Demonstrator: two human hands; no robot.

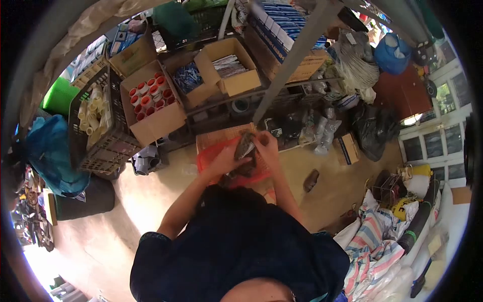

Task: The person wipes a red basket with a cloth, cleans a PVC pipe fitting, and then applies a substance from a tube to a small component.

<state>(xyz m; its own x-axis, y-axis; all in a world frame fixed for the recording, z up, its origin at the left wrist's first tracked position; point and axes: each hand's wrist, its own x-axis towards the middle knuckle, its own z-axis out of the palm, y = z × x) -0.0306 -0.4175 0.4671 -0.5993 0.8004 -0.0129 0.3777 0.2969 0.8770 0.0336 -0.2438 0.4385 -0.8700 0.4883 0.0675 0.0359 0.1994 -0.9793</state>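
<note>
A dark, partly shiny bundle point(245, 147), too small to make out clearly, is between my two hands. My left hand point(225, 160) grips its left side, with the thumb across it. At its upper right, my right hand point(266, 145) has its fingers bent and pressed together; what they pinch is too small to tell. Beneath both hands lies a red plastic sheet or bag point(209, 155), over an orange basket-like surface point(221, 135). More dark material shows below the bundle, near my lap.
Boxes of red-ended tubes point(151, 95) and blue items point(187, 78) stand on the shelf ahead. A black crate point(108, 138) is at left. One brown object point(311, 180) lies on the floor at right, near a small carton point(347, 149) and striped sacks point(370, 229).
</note>
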